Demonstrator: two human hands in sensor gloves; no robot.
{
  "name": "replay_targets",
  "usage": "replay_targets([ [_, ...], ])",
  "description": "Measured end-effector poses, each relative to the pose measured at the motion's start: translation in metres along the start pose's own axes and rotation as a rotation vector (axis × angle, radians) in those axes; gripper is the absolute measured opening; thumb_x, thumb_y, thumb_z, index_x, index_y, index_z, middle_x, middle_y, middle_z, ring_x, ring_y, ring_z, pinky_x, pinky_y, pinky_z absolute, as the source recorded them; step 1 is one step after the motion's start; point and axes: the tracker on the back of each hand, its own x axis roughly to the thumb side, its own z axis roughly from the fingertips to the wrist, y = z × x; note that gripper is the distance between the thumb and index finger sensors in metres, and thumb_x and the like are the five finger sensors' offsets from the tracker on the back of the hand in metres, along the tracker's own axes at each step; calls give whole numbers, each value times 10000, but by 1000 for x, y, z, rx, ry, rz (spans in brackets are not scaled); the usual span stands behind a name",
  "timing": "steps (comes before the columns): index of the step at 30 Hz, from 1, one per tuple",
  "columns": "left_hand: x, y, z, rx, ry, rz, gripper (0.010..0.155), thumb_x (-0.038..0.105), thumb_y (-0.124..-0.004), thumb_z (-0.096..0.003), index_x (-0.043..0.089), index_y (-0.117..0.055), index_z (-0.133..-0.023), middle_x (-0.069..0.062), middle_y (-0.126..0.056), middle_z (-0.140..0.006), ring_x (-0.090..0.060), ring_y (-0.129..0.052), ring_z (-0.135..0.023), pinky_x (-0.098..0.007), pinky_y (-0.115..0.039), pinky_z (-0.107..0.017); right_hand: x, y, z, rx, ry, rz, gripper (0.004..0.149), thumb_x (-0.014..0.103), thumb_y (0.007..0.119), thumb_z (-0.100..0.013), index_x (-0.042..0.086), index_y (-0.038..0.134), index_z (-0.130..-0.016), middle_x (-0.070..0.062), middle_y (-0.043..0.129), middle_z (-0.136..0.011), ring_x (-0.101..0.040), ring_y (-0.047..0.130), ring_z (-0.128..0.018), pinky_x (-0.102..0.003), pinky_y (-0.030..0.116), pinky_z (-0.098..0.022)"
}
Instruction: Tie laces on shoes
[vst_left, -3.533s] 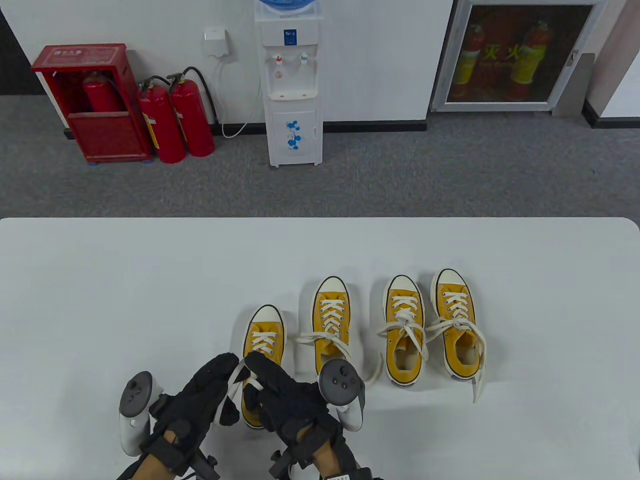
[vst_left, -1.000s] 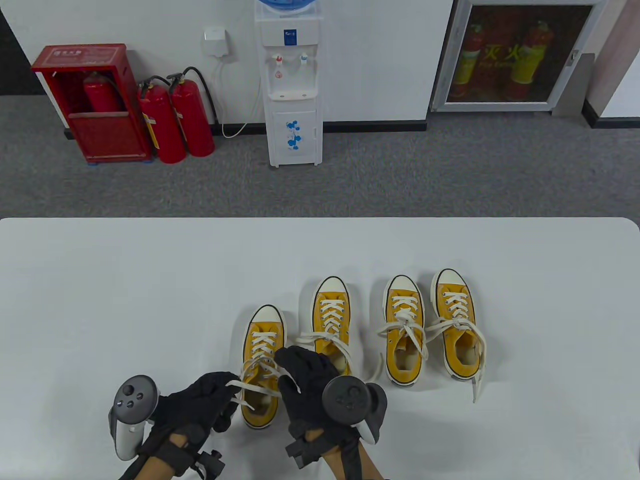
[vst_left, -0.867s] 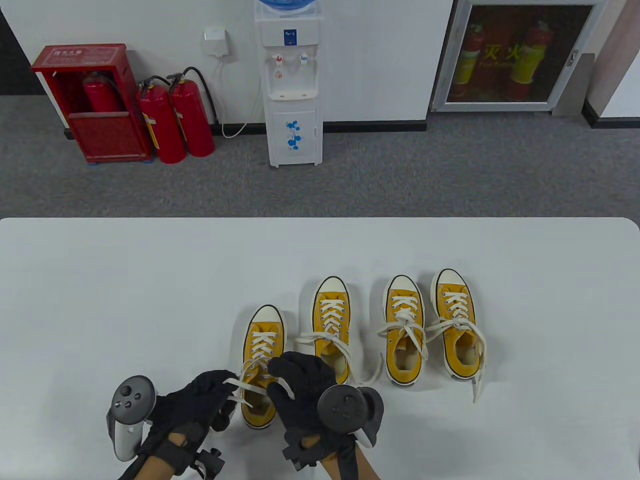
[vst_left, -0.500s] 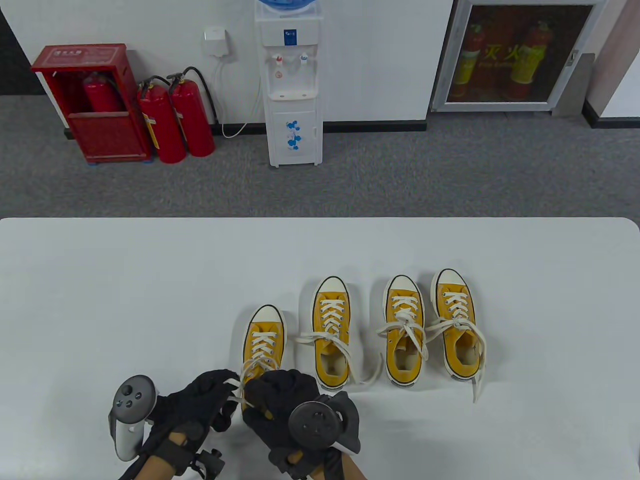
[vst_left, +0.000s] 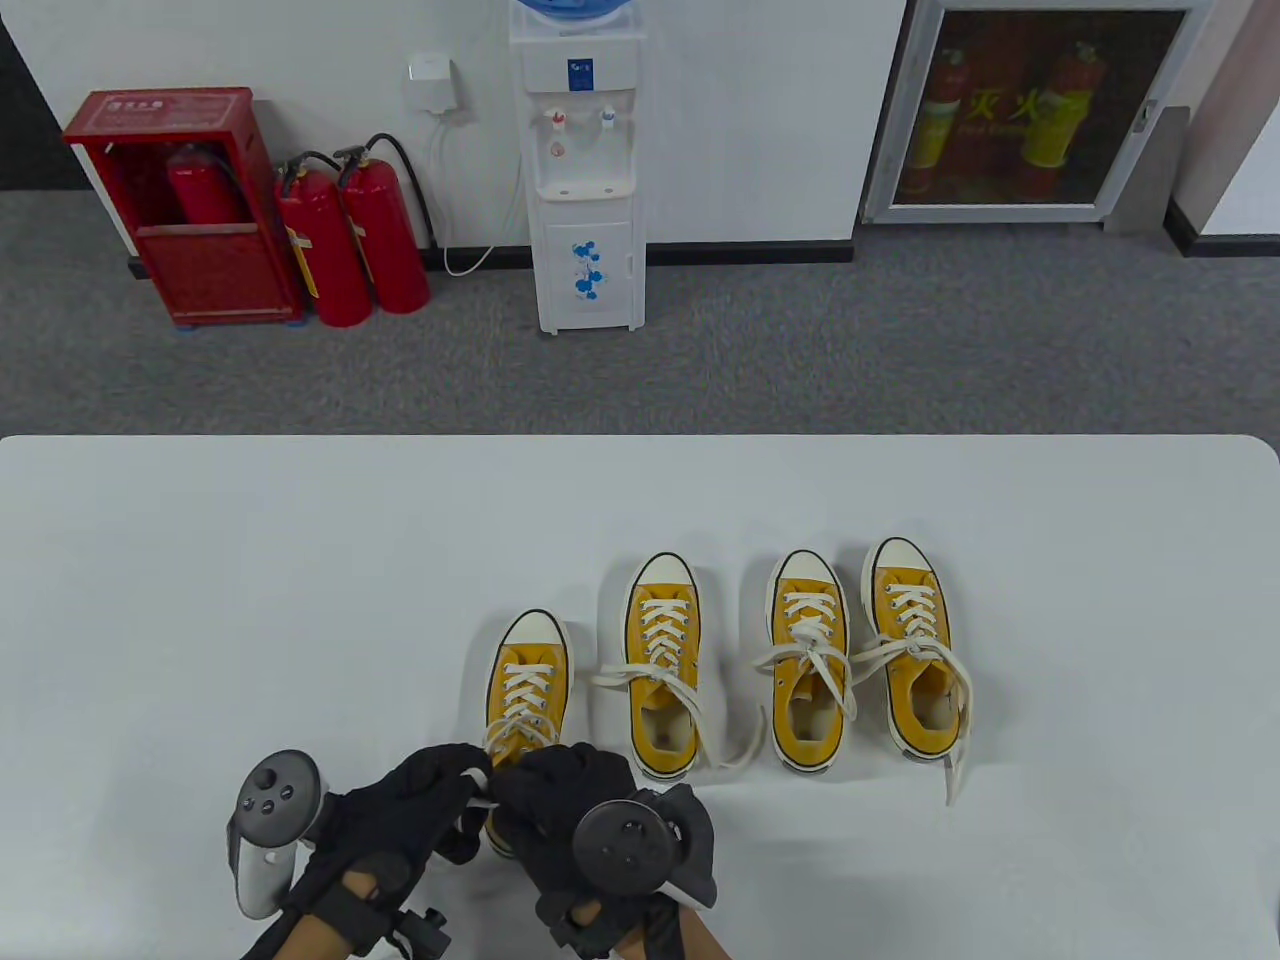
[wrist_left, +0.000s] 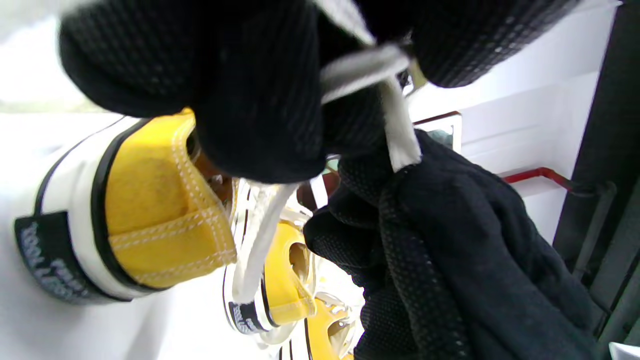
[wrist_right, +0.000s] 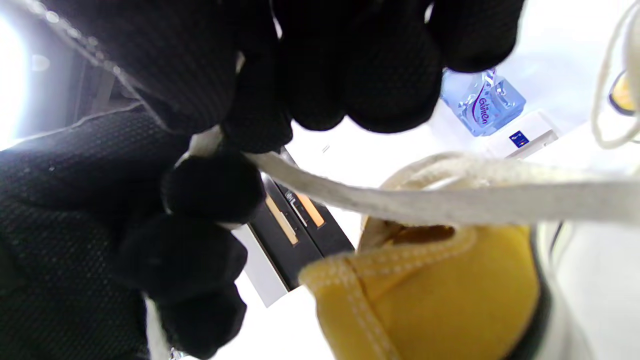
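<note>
Far right, glass-fronted wall cabinet (vst_left: 1010, 110): two yellow Chinese characters, "灭火", across the glass. Water bottle (wrist_right: 482, 107) in the right wrist view: purple script, possibly "Ginen", too skewed to confirm. Black heel tab (wrist_left: 47, 260) of the near shoe: white lettering, blurred, unreadable. Red extinguisher box (vst_left: 180, 205): top label illegible.

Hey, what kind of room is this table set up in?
Probably an office or workplace room: grey carpet floor, a white water dispenser against the wall, and red fire extinguishers beside a red extinguisher cabinet.
</note>
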Motion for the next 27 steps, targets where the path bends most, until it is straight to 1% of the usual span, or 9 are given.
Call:
replay_targets([
  [3, 6, 8, 3, 60, -34, -31, 545, 532, -766, -482, 246, -803, -945, -70, -1037, -770, -310, -1120, -497, -537, -889, -468, -2, -9, -1, -40, 22, -34, 407, 413, 858, -436, 206, 921, -780, -26, 839, -818, -297, 890, -639, -581, 635, -617],
  [4, 8, 11, 4, 82, -50, -77, 540, 525, -765, -483, 248, -805, -945, -79, -1034, -783, -317, -1121, -523, -544, -884, -486, -3, -13, -1, -59, 36, -48, 407, 414, 858, -436, 207, 921, -780, -26, 839, -819, -298, 889, -641, -581, 633, -619],
  [8, 19, 25, 8, 159, -117, -287, 479, 402, -768, -486, 273, -802, -946, -65, -1012, -840, -319, -1113, -620, -550, -863, -555, -8, -28, -2, -107, 70, -97, 405, 414, 860, -438, 203, 923, -779, -29, 837, -822, -302, 885, -647, -588, 623, -625],
  [13, 28, 39, 13, 202, -154, -472, 521, 309, -821, -454, 276, -769, -970, -74, -951, -912, -322, -1078, -699, -569, -828, -611, -10, -49, -4, -178, 102, -75, 403, 416, 860, -440, 204, 926, -777, -29, 839, -822, -303, 888, -647, -591, 620, -628],
  [16, 33, 43, 16, 225, -152, -656, 541, 322, -858, -444, 293, -764, -977, -70, -934, -921, -295, -1069, -700, -554, -830, -624, -11, -61, -5, -220, 119, -41, 404, 419, 859, -439, 205, 926, -775, -29, 841, -820, -303, 892, -643, -591, 622, -628],
  [18, 34, 46, 16, 228, -144, -747, 553, 368, -877, -440, 301, -765, -978, -52, -919, -924, -270, -1060, -698, -545, -830, -631, -14, -69, -4, -242, 141, -22, 403, 420, 859, -440, 205, 927, -774, -28, 841, -820, -302, 891, -644, -590, 622, -629],
  [21, 35, 49, 17, 224, -122, -786, 541, 373, -888, -441, 299, -784, -967, -53, -916, -900, -264, -1040, -660, -549, -819, -624, -22, -80, -1, -267, 178, -11, 403, 420, 860, -439, 204, 929, -772, -29, 842, -820, -303, 892, -643, -590, 622, -628],
  [25, 33, 57, 18, 240, -77, -849, 613, 473, -892, -438, 306, -738, -1008, -33, -908, -847, -231, -1010, -578, -549, -813, -598, -40, -98, 6, -303, 235, 0, 405, 422, 857, -441, 202, 926, -774, -29, 841, -820, -303, 889, -645, -590, 620, -629],
  [27, 32, 61, 18, 248, -59, -841, 603, 508, -892, -434, 337, -759, -997, -37, -921, -795, -220, -997, -515, -548, -813, -573, -49, -106, 10, -321, 259, 9, 405, 421, 857, -441, 203, 925, -775, -30, 840, -821, -305, 891, -643, -591, 619, -629],
])
